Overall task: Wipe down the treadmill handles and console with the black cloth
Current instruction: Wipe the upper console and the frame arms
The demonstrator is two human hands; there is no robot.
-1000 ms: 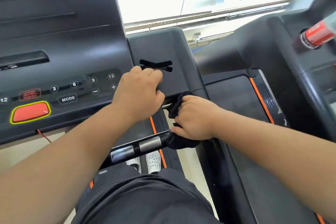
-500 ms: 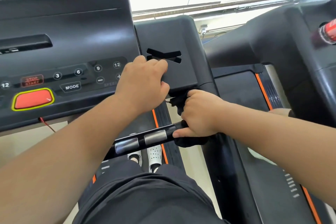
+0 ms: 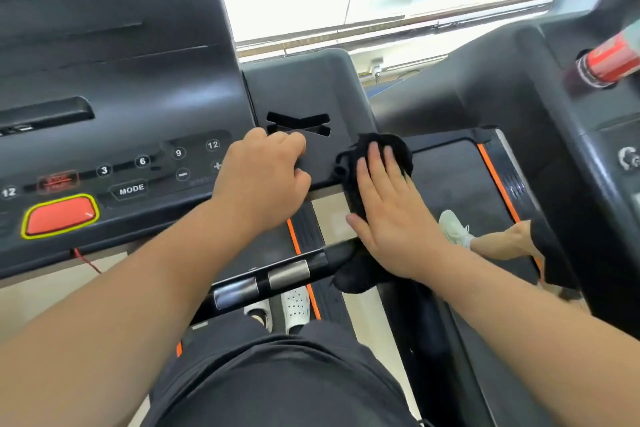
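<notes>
The dark treadmill console (image 3: 104, 87) fills the upper left, with speed buttons and a red stop button (image 3: 60, 215). My left hand (image 3: 263, 180) rests with curled fingers on the console's right wing (image 3: 311, 87), just below its X-shaped slot. My right hand (image 3: 391, 218) lies flat, fingers straight, pressing the black cloth (image 3: 398, 149) against the right side handle where it leaves the console. The cloth hangs down below my palm. The front handlebar (image 3: 277, 274) with metal pulse pads crosses under my left forearm.
A second treadmill (image 3: 519, 107) stands to the right, with a red bottle (image 3: 609, 59) in its console holder. Another person's leg and white shoe (image 3: 457, 225) are on its belt. My white shoes (image 3: 294, 305) stand on the deck below. A bright window is ahead.
My right hand has opened from a grip round the handle and slid up towards the console, now pressing the cloth flat. My left hand has stayed on the console wing.
</notes>
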